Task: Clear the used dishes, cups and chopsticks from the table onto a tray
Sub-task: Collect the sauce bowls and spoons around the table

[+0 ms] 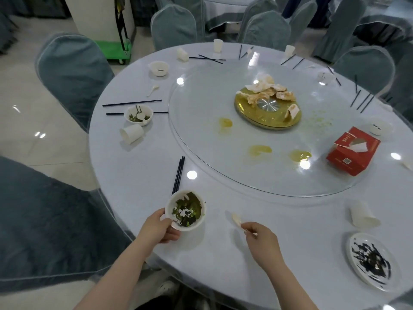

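At the near edge of the table (223, 253), the left hand (159, 227) grips a dirty white bowl (186, 210) by its rim, fingers curled under and thumb on the lip, likely steadying it. The right hand (260, 237) pinches a small white spoon (237, 219), probably bound for that bowl so both carry together. No tray shows.

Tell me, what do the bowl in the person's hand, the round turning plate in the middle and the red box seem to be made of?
The bowl held by the left hand looks like matte white paper or thin plastic, probably disposable; its rim is thin and dull. The turntable looks like clear glass: glossy, with lamp reflections and the table showing through. The red box looks like printed cardboard, torn open on top.
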Available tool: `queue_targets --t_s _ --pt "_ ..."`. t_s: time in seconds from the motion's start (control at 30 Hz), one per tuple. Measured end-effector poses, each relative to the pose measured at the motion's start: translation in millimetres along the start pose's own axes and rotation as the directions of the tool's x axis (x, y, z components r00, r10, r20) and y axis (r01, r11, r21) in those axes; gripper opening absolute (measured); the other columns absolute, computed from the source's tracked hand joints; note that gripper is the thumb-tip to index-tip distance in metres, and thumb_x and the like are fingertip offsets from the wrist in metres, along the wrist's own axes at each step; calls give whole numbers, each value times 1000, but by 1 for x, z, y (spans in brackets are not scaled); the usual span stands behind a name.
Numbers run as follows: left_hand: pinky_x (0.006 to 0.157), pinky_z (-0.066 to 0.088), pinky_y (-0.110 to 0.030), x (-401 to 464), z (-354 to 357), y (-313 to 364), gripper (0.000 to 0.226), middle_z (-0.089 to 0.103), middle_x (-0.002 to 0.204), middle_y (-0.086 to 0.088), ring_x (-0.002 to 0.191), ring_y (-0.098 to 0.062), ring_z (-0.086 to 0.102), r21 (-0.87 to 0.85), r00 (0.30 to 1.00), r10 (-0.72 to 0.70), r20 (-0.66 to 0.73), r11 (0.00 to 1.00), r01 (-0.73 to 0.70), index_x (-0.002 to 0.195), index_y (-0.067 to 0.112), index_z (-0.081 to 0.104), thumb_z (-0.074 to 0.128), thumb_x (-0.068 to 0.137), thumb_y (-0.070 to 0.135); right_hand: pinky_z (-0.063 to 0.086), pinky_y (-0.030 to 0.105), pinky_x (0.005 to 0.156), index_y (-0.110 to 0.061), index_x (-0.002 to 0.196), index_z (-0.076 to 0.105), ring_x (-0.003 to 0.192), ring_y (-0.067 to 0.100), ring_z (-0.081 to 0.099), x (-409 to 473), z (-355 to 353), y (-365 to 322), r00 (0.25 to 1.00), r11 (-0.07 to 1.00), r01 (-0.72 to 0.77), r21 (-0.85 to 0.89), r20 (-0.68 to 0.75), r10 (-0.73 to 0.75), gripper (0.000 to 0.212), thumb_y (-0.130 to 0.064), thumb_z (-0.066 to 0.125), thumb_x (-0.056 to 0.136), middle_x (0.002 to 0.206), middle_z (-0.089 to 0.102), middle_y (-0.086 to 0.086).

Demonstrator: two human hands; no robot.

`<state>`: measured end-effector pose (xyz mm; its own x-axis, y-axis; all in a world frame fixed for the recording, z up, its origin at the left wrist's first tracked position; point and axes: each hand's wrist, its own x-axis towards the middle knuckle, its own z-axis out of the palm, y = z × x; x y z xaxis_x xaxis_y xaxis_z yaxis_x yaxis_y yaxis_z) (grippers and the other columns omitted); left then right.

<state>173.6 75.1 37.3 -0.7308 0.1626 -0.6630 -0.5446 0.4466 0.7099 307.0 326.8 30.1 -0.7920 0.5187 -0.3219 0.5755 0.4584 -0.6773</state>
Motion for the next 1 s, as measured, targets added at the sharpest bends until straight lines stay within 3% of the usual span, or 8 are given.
queue_targets --t_s 0.13,0.27,0.4,0.53,0.6,0.73,0.87,1.0 --pt "57 53 -29 -5 2 -8 30 75 77 -6 65 -20 73 64 998 27 -59 998 -23 126 24 50 45 98 15 36 14 76 -26 103 69 89 1 54 0 13 -6 998 1000 21 0 58 -21 26 -9 53 91 102 64 -12" --pt "60 56 -30 -9 8 -6 31 71 88 -3 58 -12 71 8 988 67 -141 998 -66 120 22 51 50 94 7 36 14 76 -25 104 69 90 1 55 -3 21 -11 996 999 35 0 86 -34 26 -9 53 91 104 64 -12" --pt "52 52 -25 -21 6 -17 33 73 81 -4 56 -13 70 -68 980 57 -192 995 -72 125 20 52 50 94 8 37 15 79 -24 105 69 91 2 55 -10 22 -15 992 996 79 -30 99 -75 26 -9 53 91 103 64 -12" --pt "48 51 -22 -41 -11 -37 38 73 75 -6 48 -11 65 -122 969 42 -243 990 -73 131 20 51 50 95 9 36 8 70 -28 104 68 83 -3 54 -21 25 -22 989 993 106 -44 106 -101 24 -13 53 92 100 62 -13" --pt "49 53 -23 -52 -25 -45 37 72 80 -8 47 -10 63 -131 964 45 -262 988 -82 131 19 51 51 95 10 37 11 70 -27 105 68 82 -1 55 -29 31 -32 987 993 117 -32 112 -113 24 -13 53 92 100 63 -12" --pt "43 48 -19 -77 -64 -58 30 72 83 -4 44 -8 61 -168 935 91 -342 973 -156 121 22 56 50 95 10 39 18 74 -27 106 68 83 6 57 -49 55 -69 977 985 171 1 131 -170 23 -14 54 93 103 63 -10" --pt "42 47 -23 -109 -129 -71 24 72 77 -1 40 -7 57 -148 887 173 -428 955 -258 114 26 58 49 96 12 38 13 64 -29 105 68 70 -1 52 -75 91 -120 955 968 249 43 153 -253 23 -14 53 94 102 65 -11" --pt "43 49 -26 -151 -212 -96 19 72 66 2 41 -10 58 -158 827 236 -511 920 -360 108 28 59 52 97 15 42 13 76 -32 103 70 89 -4 58 -115 141 -180 917 934 350 64 177 -356 24 -17 55 93 100 67 -19"
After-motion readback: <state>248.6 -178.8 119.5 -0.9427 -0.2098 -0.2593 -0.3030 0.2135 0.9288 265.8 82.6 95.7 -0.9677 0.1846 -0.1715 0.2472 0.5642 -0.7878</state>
